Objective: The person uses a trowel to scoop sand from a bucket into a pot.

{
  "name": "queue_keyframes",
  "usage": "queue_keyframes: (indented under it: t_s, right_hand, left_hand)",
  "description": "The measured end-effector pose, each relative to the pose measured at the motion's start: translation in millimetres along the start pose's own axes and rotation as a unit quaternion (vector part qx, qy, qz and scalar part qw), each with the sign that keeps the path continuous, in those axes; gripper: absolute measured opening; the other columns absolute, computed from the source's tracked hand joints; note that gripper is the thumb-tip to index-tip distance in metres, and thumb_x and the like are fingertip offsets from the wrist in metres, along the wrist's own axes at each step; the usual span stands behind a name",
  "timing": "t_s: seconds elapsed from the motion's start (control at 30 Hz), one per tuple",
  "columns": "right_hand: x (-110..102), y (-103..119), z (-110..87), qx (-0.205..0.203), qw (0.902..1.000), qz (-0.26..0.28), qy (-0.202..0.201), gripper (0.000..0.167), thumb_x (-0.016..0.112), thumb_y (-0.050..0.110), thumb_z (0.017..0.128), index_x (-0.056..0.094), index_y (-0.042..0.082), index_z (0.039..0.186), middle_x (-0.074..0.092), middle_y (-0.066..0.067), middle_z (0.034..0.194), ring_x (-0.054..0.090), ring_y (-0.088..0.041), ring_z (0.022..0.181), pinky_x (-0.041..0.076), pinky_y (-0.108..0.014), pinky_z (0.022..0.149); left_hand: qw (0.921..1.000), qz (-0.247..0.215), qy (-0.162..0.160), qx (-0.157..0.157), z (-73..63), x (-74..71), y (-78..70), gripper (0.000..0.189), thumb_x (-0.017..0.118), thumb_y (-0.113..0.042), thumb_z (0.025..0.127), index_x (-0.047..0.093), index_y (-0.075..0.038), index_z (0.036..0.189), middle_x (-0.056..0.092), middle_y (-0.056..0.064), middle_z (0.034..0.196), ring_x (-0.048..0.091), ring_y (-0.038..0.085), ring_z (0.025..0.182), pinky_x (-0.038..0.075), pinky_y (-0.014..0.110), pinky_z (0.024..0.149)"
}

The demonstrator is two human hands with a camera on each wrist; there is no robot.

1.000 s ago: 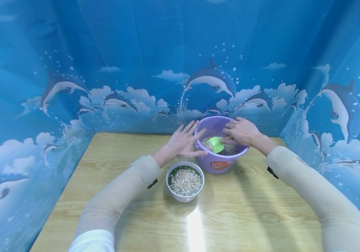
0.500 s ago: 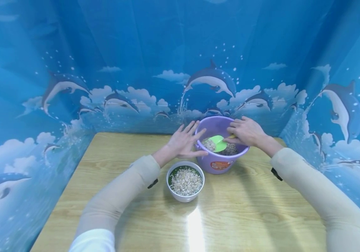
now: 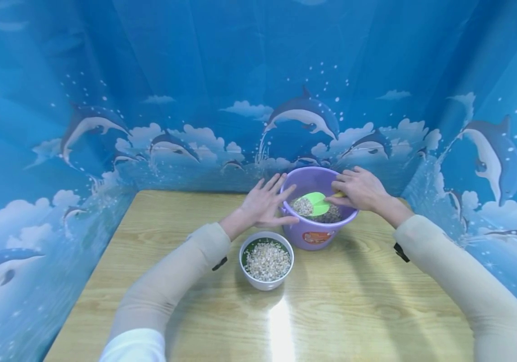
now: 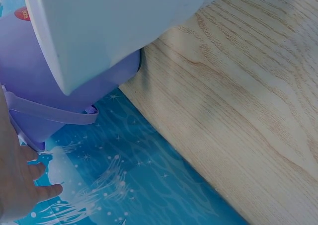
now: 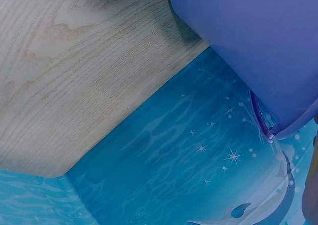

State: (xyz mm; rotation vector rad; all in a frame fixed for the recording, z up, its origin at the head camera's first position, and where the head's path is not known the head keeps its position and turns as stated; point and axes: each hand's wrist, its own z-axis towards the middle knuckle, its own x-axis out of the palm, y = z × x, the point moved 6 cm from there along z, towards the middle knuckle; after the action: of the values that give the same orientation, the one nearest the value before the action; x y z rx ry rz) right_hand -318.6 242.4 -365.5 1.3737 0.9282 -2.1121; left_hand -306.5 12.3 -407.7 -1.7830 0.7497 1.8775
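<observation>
A purple bucket (image 3: 315, 232) stands near the back of the table, part filled with small pale and dark gravel. Inside it is a green shovel (image 3: 318, 205) with pale gravel on its blade. My right hand (image 3: 359, 190) grips the shovel's yellow handle (image 3: 339, 194) over the bucket's right rim. My left hand (image 3: 265, 203) lies with fingers spread against the bucket's left rim. A white bowl (image 3: 264, 285), green inside and heaped with pale gravel, sits in front of the left hand. In the left wrist view the bucket's handle strap (image 4: 54, 113) hangs at its side.
The wooden table (image 3: 186, 211) ends just behind the bucket, as the left wrist view shows. A blue curtain with dolphins (image 3: 195, 75) surrounds the table at the back and both sides.
My right hand has moved slightly to the right with the shovel. More of the green blade and its gravel load shows inside the bucket. The left hand stays put.
</observation>
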Motion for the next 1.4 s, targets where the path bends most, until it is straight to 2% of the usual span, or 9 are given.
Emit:
queue_keyframes:
  t_s: [0.23, 0.5, 0.67, 0.87, 1.0, 1.13, 1.3, 1.4]
  right_hand:
    - [-2.4, -1.4, -3.5, 0.002, 0.9998, 0.005, -0.018, 0.040, 0.080, 0.054, 0.087, 0.074, 0.014, 0.088, 0.069, 0.000, 0.075, 0.057, -0.020, 0.070, 0.042, -0.032, 0.064]
    - [-2.3, -2.7, -6.0, 0.017, 0.9998, 0.005, -0.008, 0.041, 0.079, 0.055, 0.088, 0.077, 0.014, 0.093, 0.075, -0.003, 0.083, 0.062, -0.022, 0.075, 0.047, -0.035, 0.067]
    - [-7.2, -2.4, -6.7, 0.012, 0.9997, 0.004, -0.019, 0.038, 0.080, 0.054, 0.087, 0.075, 0.016, 0.087, 0.070, 0.000, 0.076, 0.057, -0.019, 0.071, 0.042, -0.031, 0.064]
    - [-10.5, -2.0, -6.4, 0.010, 0.9997, -0.001, -0.021, 0.040, 0.081, 0.054, 0.087, 0.076, 0.015, 0.088, 0.070, -0.001, 0.076, 0.056, -0.019, 0.070, 0.038, -0.030, 0.063]
    - [-13.4, -1.8, -6.8, 0.006, 0.9996, -0.001, -0.028, 0.039, 0.081, 0.054, 0.086, 0.076, 0.015, 0.088, 0.069, -0.001, 0.076, 0.055, -0.018, 0.069, 0.037, -0.029, 0.062]
    - [-19.0, -0.6, -8.1, -0.009, 0.9986, 0.000, -0.053, 0.038, 0.080, 0.053, 0.086, 0.072, 0.016, 0.082, 0.064, 0.002, 0.071, 0.049, -0.015, 0.065, 0.034, -0.028, 0.061]
    - [-26.4, 0.7, -8.6, -0.023, 0.9969, 0.002, -0.076, 0.040, 0.078, 0.055, 0.088, 0.067, 0.017, 0.078, 0.058, 0.004, 0.067, 0.043, -0.013, 0.062, 0.029, -0.025, 0.060]
    - [-31.3, 1.7, -8.2, -0.023, 0.9966, 0.000, -0.079, 0.039, 0.080, 0.053, 0.085, 0.067, 0.017, 0.077, 0.056, 0.004, 0.066, 0.042, -0.012, 0.062, 0.027, -0.025, 0.061]
  left_hand:
    - [1.0000, 0.005, 0.000, -0.001, 0.4, -0.1, -0.2, 0.102, 0.037, -0.086, 0.095, 0.015, -0.023, 0.171, 0.008, 0.017, 0.179, 0.015, 0.037, 0.167, 0.026, 0.062, 0.132]
    - [1.0000, 0.007, -0.002, 0.001, 1.0, 0.2, -0.6, 0.102, 0.035, -0.087, 0.095, 0.016, -0.023, 0.171, 0.009, 0.017, 0.179, 0.016, 0.037, 0.167, 0.027, 0.062, 0.132]
    - [1.0000, 0.008, -0.001, 0.000, 0.6, -0.2, -1.0, 0.102, 0.037, -0.087, 0.095, 0.016, -0.022, 0.171, 0.009, 0.017, 0.179, 0.016, 0.037, 0.167, 0.026, 0.062, 0.133]
    - [0.9999, 0.015, -0.001, -0.002, -0.4, 0.3, -0.6, 0.102, 0.035, -0.086, 0.095, 0.015, -0.022, 0.171, 0.010, 0.016, 0.179, 0.016, 0.037, 0.167, 0.027, 0.062, 0.132]
    - [0.9997, 0.023, -0.003, 0.000, -2.3, -0.3, -0.3, 0.101, 0.033, -0.086, 0.096, 0.015, -0.022, 0.171, 0.011, 0.014, 0.180, 0.016, 0.037, 0.167, 0.027, 0.062, 0.133]
    - [0.9996, 0.029, -0.003, 0.001, -5.7, -1.6, -0.3, 0.102, 0.032, -0.086, 0.096, 0.014, -0.021, 0.171, 0.013, 0.013, 0.180, 0.017, 0.036, 0.166, 0.027, 0.061, 0.133]
    - [0.9994, 0.034, 0.001, -0.002, -12.8, -3.3, 1.7, 0.104, 0.031, -0.088, 0.094, 0.011, -0.021, 0.172, 0.013, 0.012, 0.180, 0.017, 0.035, 0.167, 0.027, 0.060, 0.133]
    - [0.9995, 0.033, -0.004, -0.001, -17.7, -5.4, 3.2, 0.105, 0.032, -0.088, 0.094, 0.012, -0.020, 0.172, 0.014, 0.012, 0.180, 0.017, 0.035, 0.167, 0.027, 0.060, 0.133]
